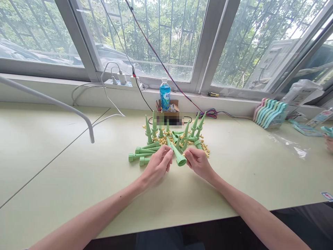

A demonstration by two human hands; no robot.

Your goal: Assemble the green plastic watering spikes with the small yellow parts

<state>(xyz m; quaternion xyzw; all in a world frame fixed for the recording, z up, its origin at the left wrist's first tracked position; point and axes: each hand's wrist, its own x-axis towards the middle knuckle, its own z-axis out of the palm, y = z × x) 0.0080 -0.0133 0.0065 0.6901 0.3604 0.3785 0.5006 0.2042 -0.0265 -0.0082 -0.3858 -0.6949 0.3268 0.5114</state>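
Note:
My left hand (160,160) is closed on a hollow green plastic spike (179,157), its round open end tilted toward me. Close beside that end, my right hand (199,161) pinches a small yellow plastic piece (184,155), mostly covered by the fingers. Whether the piece touches the spike I cannot tell. Behind my hands, several green spikes (148,131) stand point up with collars round them. More green spikes (142,157) lie on their sides to the left. A heap of small yellow pieces (205,148) spreads among them.
A bottle of blue liquid (164,94) and a small cardboard box (175,105) are at the back. A power strip (118,83) and cables lie along the sill. Pastel plastic pieces (270,113) and a clear bag (293,146) sit right, near another person's hand (329,143).

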